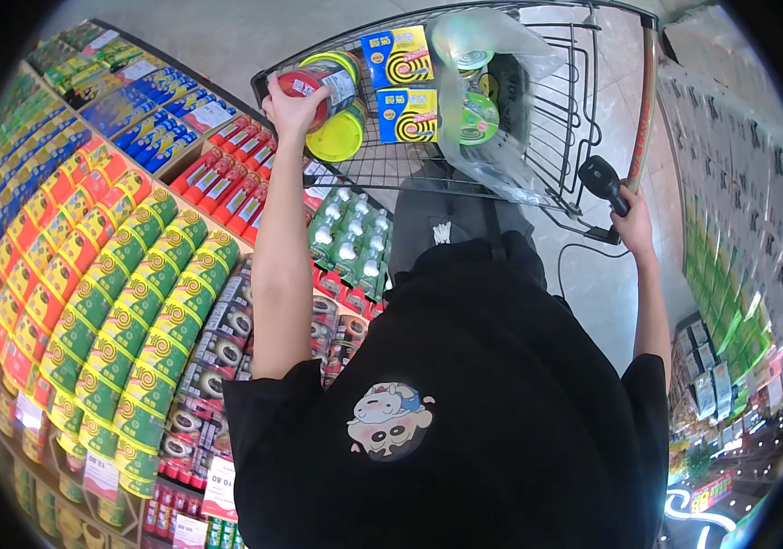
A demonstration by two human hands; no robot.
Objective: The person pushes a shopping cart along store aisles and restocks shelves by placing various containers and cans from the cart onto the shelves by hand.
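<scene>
My left hand (293, 108) is closed round a red-lidded can (299, 84), at the left end of the metal shopping cart (369, 163). Beside that can are yellow-lidded tubs (337, 137). Two blue-and-yellow mosquito coil boxes (398, 57) lie in the cart to the right of them. Farther right, a clear plastic bag (454, 101) holds round green-topped packs (478, 119). My right hand (632, 222) grips a black corded handheld scanner (601, 177) near the lower end of the cart's handle bar (646, 101).
On the left, a stepped shelf carries rows of green-and-yellow coil tubs (126, 311), red bottles (222, 188) and blue bottles (149, 137). Price tags (219, 485) hang along its edges. A rack of hanging packs (730, 183) stands on the right. The scanner's cable (561, 265) loops down beside my body.
</scene>
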